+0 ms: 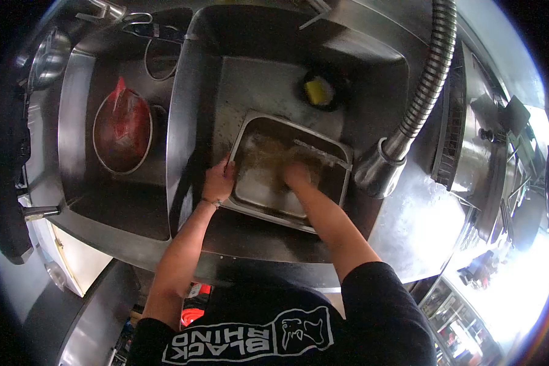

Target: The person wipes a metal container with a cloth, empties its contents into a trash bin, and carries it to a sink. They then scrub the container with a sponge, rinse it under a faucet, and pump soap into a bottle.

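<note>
Plainly, left hand point(219, 182) clasps pan point(254, 188); right hand's point(297, 175) grip looks unclear.

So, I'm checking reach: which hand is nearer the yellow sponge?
The right hand: it's inside the rectangular steel pan, below the yellow sponge in view; the left hand holds the pan's left edge, farther away.

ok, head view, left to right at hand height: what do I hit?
Bowl → divider → left hand → right hand → nozzle. Pan left out: it overlaps both hands.
</note>
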Motion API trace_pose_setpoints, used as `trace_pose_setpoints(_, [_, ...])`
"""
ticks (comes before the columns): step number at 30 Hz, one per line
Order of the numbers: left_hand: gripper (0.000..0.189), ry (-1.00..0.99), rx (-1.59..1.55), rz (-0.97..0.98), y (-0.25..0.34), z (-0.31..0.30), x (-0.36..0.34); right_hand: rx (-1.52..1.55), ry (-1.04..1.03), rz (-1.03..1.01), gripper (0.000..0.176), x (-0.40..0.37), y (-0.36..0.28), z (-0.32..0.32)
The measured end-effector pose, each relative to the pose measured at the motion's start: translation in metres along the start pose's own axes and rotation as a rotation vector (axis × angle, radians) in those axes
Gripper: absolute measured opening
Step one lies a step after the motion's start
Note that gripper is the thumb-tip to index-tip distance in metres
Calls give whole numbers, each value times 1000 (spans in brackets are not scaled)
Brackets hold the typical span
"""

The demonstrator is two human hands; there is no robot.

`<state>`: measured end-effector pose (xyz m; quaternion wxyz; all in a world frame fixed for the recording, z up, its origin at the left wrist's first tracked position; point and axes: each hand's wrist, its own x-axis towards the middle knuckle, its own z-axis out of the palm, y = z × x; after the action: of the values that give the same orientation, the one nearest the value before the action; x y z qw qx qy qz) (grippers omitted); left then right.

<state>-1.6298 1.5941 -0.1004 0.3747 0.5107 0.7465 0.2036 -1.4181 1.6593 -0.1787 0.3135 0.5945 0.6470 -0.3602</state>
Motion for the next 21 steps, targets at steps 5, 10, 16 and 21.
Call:
trace_pose_setpoints(5, [35, 3, 34, 5, 12, -3, -5, -59, 183, -166, 31, 5, -43, 32])
trace_pose_setpoints(10, [34, -45, 85, -8, 10, -2, -2, -151, 289, -211, 29, 16, 3, 37])
trace_pose_setpoints(16, [34, -27, 9, 0, 9, -2, -2, -35, 447, -260, 28, 39, -65, 45])
trace_pose_setpoints(21, [34, 8, 42, 11, 9, 1, -6, -128, 230, -373, 41, -8, -48, 5])
